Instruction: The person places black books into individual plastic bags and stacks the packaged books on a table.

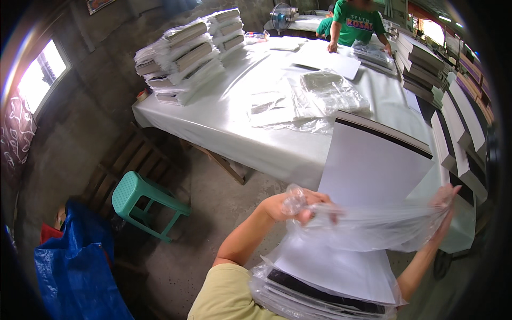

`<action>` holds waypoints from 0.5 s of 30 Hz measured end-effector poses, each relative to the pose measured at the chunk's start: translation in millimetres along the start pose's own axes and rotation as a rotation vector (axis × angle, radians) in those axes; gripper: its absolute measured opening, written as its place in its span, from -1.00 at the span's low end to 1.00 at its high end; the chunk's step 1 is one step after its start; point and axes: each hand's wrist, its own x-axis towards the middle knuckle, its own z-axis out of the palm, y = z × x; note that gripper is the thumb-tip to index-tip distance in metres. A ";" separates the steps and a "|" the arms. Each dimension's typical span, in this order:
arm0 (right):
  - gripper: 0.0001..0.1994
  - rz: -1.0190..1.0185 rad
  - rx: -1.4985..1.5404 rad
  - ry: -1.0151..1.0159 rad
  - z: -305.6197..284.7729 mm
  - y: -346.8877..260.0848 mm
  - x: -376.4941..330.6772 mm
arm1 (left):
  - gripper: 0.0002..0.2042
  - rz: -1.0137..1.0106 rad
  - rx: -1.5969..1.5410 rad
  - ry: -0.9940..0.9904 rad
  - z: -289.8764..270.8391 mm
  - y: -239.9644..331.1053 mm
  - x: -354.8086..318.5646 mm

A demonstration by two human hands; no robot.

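A length of clear plastic film (378, 226) is stretched in the air between the person's two hands, above a stack of plastic-covered white sheets (336, 269) close to the body. The left hand (313, 205) is curled closed around a bunched part of the film. The right hand (442, 209) has its fingers extended upward, with the film drawn to it; whether it pinches the film cannot be told.

Just beyond the hands, a white panel with a black band (378, 160) lies at the near corner of the white-covered table (213, 114). Farther along the tabletop are clear plastic packets (330, 90) and, at the left end, piled wrapped bundles (186, 56). Thick white slabs (424, 66) are stacked along the right side. At the far side stands a co-worker in a green shirt (360, 24), one hand on the table. A green plastic stool (140, 194) and a blue tarpaulin (77, 272) are at the left.
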 end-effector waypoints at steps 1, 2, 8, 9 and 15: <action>-0.74 0.062 -0.052 -0.212 -63.1 -11.8 23.9 | -0.60 0.023 -0.048 0.035 -0.3 4.3 0.4; -0.75 0.134 -0.101 -0.421 -101.7 -14.6 37.2 | -0.52 0.040 -0.094 0.076 -2.0 6.7 -0.5; -0.62 0.345 -0.664 -0.459 -91.1 61.2 -24.8 | -0.23 0.429 -0.687 0.848 37.3 48.5 48.1; -0.62 0.346 -0.683 -0.656 -100.4 56.7 -26.7 | -0.19 0.372 -0.521 0.694 31.8 40.0 43.4; -0.58 0.191 -0.518 -0.689 -98.1 17.1 -24.2 | -0.34 -0.349 -0.026 -0.001 -6.1 -58.6 3.5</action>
